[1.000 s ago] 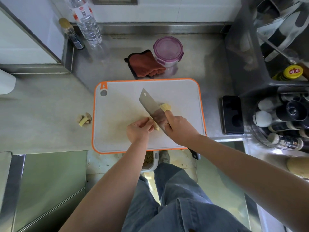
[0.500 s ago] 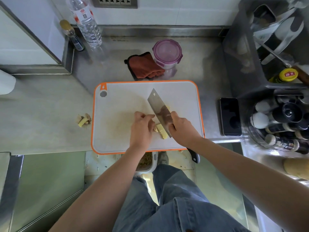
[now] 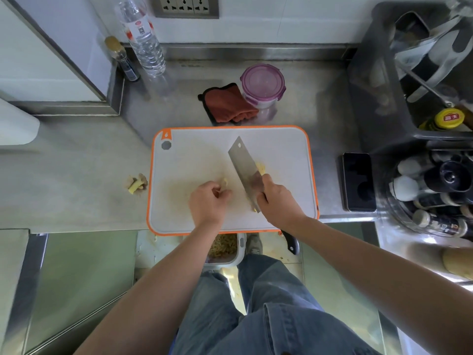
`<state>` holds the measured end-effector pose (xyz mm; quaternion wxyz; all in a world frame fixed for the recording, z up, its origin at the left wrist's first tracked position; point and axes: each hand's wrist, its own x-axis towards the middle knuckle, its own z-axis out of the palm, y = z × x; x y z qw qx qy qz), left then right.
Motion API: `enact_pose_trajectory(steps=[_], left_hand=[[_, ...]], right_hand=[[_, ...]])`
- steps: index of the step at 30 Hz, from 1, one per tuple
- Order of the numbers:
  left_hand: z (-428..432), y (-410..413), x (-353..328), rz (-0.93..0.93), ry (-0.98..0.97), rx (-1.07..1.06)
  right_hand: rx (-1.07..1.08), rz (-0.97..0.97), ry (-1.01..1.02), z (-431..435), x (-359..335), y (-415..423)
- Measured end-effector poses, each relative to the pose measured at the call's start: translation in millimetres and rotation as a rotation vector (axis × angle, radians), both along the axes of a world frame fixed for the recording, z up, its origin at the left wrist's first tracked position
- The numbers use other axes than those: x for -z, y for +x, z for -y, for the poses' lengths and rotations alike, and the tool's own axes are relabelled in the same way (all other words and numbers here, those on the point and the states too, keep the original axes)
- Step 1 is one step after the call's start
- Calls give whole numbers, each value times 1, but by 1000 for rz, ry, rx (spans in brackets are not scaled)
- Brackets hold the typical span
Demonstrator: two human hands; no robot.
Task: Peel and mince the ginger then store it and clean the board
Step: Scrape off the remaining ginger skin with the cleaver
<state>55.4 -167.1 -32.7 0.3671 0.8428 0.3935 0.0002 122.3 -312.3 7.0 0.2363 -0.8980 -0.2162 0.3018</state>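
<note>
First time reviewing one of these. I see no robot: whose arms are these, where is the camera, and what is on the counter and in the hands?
No machine here: a person works bare-handed, and the one camera sits on their head, looking down, so both arms enter from below. The right hand grips a cleaver over the orange-rimmed cutting board. The left hand pinches a small ginger piece; more ginger lies just beyond the blade. Ginger trimmings lie on the steel counter left of the board. Behind the board sit a red cloth and a purple-lidded container; a phone lies to its right.
</note>
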Motion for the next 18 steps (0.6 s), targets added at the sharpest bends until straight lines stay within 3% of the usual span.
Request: enact_pose_trajectory(steps=[7,13,18], left_hand=[[10,7,-1,-43,-235,-137],[9,7,-2,29,-663,-517],[9,10,-2,74,-796,-601]], right_hand=[[-110,55,-124,-19,9,-17],[-150,28,-146,-23,7,-16],[-128,80,-103,-23,-2,0]])
